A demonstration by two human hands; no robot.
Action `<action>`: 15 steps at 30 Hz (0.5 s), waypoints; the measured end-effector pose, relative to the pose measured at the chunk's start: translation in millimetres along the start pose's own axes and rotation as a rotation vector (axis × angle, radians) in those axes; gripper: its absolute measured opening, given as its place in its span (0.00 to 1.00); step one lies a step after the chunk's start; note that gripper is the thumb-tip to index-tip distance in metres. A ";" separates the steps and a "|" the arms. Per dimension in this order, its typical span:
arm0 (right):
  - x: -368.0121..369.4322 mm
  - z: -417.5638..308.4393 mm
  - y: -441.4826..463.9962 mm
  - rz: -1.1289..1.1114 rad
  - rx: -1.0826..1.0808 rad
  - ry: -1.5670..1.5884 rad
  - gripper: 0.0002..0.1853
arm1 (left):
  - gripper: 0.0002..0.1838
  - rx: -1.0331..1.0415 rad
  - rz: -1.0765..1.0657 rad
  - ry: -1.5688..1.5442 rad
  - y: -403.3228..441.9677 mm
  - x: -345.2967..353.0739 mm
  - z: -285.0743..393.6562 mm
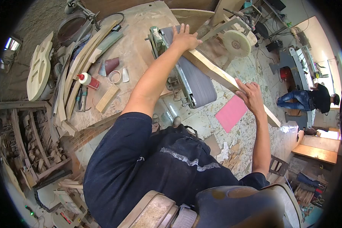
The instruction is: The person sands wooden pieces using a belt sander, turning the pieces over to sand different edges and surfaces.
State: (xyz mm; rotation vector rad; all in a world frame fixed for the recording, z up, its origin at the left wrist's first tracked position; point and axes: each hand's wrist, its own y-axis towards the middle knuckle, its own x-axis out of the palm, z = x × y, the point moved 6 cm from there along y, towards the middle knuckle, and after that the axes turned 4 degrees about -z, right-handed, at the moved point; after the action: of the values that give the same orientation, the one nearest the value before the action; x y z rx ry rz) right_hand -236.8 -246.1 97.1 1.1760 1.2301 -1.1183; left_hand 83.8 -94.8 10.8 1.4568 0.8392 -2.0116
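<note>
A long pale wooden strip (216, 72) lies slantwise across the grey sanding belt (197, 78) of a belt sander and sticks out to the right. At the strip's upper left end my left hand (184, 39) lies over the belt with its fingers spread, the heel of the hand by the wood. My right hand (250, 94) grips the strip further along, its fingers over the top edge. The strip's far end hangs beyond my right hand, above the floor.
On the workbench (136, 38) are curved wooden strips (89, 49), a red-and-white glue bottle (89, 81), a tape roll (114, 76) and a small block (107, 97). A disc (236, 43) stands behind the strip. A pink sheet (231, 113) lies on the floor. Another person (311, 99) stands far right.
</note>
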 end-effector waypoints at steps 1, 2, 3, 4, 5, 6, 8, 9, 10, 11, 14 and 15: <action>0.3 0.9 -1.1 -0.004 0.005 -0.001 0.31 | 0.38 0.000 0.001 -0.002 -1.2 1.2 0.3; 0.6 1.4 -1.0 -0.008 0.005 -0.004 0.31 | 0.38 -0.001 0.003 -0.004 -1.7 1.3 0.3; 0.0 0.9 -0.2 -0.011 0.005 -0.007 0.31 | 0.38 -0.002 0.005 -0.005 -2.2 0.5 0.3; -0.1 0.1 0.3 -0.015 0.006 -0.009 0.31 | 0.38 -0.007 0.007 -0.015 -3.4 0.2 -1.3; -0.7 -1.4 1.8 -0.004 -0.005 -0.013 0.31 | 0.38 -0.012 0.009 -0.025 -4.6 -1.0 -4.5; -0.5 -4.1 3.5 0.007 -0.018 -0.016 0.31 | 0.38 -0.017 0.011 -0.034 -5.4 -0.7 -8.6; 0.3 -10.6 7.6 0.025 -0.029 -0.009 0.31 | 0.39 -0.007 0.043 -0.040 -7.9 -2.9 -16.8; -0.3 -14.7 9.2 0.031 -0.028 0.000 0.30 | 0.39 -0.001 0.060 -0.044 -11.0 -4.7 -20.4; -1.9 -18.0 10.0 0.039 -0.024 0.008 0.29 | 0.39 0.005 0.101 -0.073 -16.0 -7.0 -22.6; -1.1 -18.4 9.0 0.082 -0.007 0.055 0.29 | 0.40 0.015 0.150 -0.098 -20.5 -12.1 -24.5; -4.9 -20.8 0.1 0.190 0.025 0.139 0.27 | 0.40 0.103 0.305 -0.716 -0.9 -22.7 -59.5; -9.9 -16.1 0.6 0.145 0.092 0.323 0.27 | 0.41 0.149 0.339 -1.010 6.6 -25.2 -75.4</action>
State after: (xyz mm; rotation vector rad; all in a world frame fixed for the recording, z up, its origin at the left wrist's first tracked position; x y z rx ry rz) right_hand -237.9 -230.2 107.2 1.5352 1.3211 -0.9079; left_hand 144.0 -42.7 16.1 0.4263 0.0064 -2.1637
